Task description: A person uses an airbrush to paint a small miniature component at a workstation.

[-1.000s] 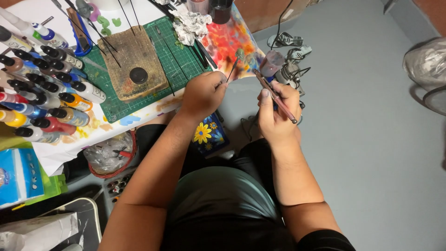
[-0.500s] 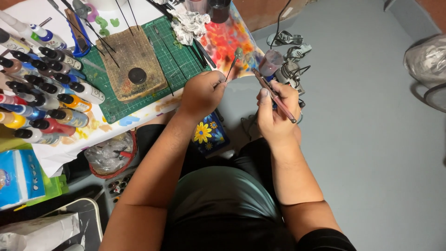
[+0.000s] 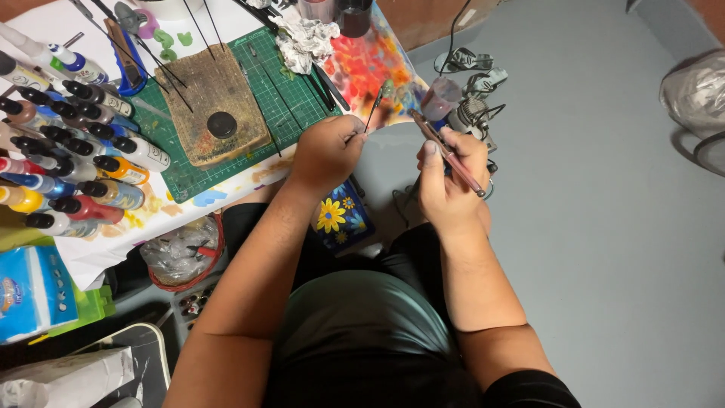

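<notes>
My left hand (image 3: 326, 153) pinches a thin dark brush (image 3: 373, 106) whose tip points up towards the colourful painted sheet (image 3: 368, 62). My right hand (image 3: 448, 179) grips a slim pink airbrush (image 3: 447, 153), held slanted, with its small cup (image 3: 440, 98) at the upper end. The two hands hover close together past the table's edge, over my lap. The brush tip sits near the airbrush's front end.
A green cutting mat (image 3: 260, 113) carries a stained wooden block (image 3: 211, 113) with a black cap. Rows of paint bottles (image 3: 72, 162) lie at the left. Crumpled tissue (image 3: 305, 40), a flower-painted box (image 3: 341, 215), cables and sandals (image 3: 474, 64) on the grey floor.
Both hands shifted slightly; the brush in my left hand now points closer to the airbrush's front. Otherwise the scene holds still.
</notes>
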